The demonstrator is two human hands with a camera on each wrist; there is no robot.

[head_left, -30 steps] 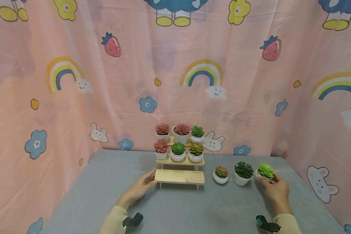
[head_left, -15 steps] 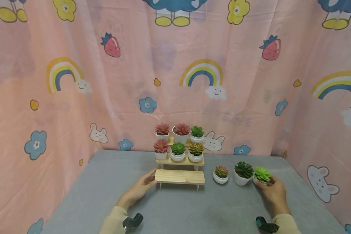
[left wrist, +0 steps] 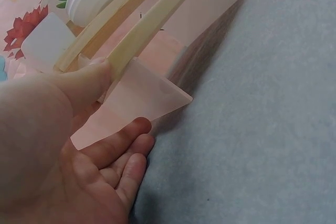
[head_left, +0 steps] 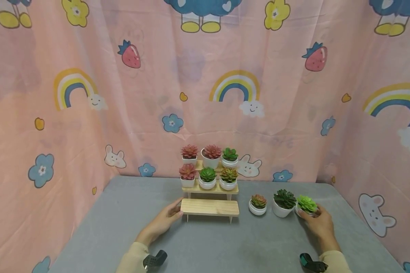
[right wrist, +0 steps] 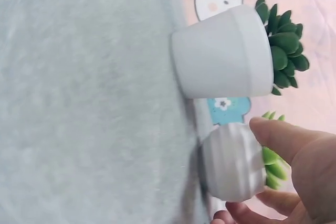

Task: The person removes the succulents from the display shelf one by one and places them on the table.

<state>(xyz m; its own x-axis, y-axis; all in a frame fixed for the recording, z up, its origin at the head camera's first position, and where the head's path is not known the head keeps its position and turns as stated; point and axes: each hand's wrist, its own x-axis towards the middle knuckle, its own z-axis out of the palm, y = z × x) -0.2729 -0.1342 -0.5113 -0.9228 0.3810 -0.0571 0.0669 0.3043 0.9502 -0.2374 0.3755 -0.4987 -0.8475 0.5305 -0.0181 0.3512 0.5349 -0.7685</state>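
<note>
A tiered wooden plant stand (head_left: 210, 207) with pale legs stands mid-table. My left hand (head_left: 162, 222) holds the left end of its bare lowest shelf; in the left wrist view the thumb (left wrist: 92, 77) lies against the board's end and the lower fingers rest loosely beside the leg. At the right, my right hand (head_left: 321, 225) grips a bright green potted succulent (head_left: 306, 204). Its ridged white pot (right wrist: 231, 163) sits between thumb and fingers in the right wrist view, seemingly on the table. Just left of it stands a dark green potted succulent (head_left: 284, 203).
An orange-green succulent (head_left: 258, 204) in a white pot stands between the stand and the dark green one. Several potted succulents, including a middle green one (head_left: 207, 177), fill the upper two shelves. A patterned pink curtain (head_left: 140, 94) hangs behind the grey table (head_left: 140, 197).
My right hand has slid the bright green succulent slightly left, close beside the dark green one; it holds still over the last half second. The left hand stays on the stand.
</note>
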